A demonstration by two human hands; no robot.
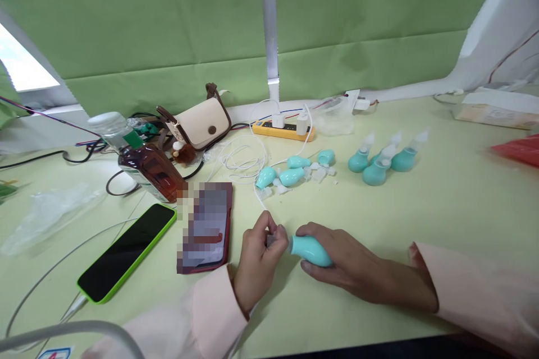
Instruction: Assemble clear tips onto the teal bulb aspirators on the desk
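My right hand [337,258] is wrapped round a teal rubber squeeze bulb [311,249], which lies on its side with its neck to the left. At that neck my left hand [260,255] pinches a small translucent nozzle [273,240], mostly covered by the fingers. Nozzle and neck meet or nearly meet; I cannot tell how far one sits in the other. Beyond my hands lie several loose teal bulbs [291,176] among small translucent pieces [319,175]. Farther right stand several bulbs with translucent nozzles fitted [374,173].
Left of my hands are a phone in a dark red case [229,224] and a green-edged phone [126,252] with a white cable. Behind them are a tilted bottle [147,162], a cream handbag [202,126] and a yellow power strip [282,130]. A red item [520,150] lies far right.
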